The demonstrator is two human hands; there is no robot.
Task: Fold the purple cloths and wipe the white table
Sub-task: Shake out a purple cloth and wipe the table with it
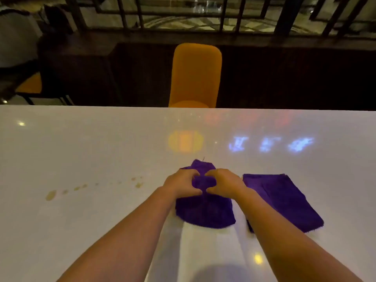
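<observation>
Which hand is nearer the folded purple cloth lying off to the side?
Right. The right hand sits just beside the folded cloth, fingers on the middle cloth. The left hand is farther, across that middle cloth.

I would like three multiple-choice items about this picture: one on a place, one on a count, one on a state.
1. Where are the yellowish spill spots on the white table?
A. to the left of the hands
B. to the right of the flat cloth
C. under the orange chair

2. How many purple cloths are on the table?
A. one
B. two
C. four

3. What is the state of the cloth under the hands?
A. hanging off the table edge
B. lying untouched
C. held by both hands

Answers:
1 A, the spots trail left of the left hand.
2 B, one under the hands, and the flat cloth beside it.
3 C, the left hand and the right hand both grip it.
</observation>
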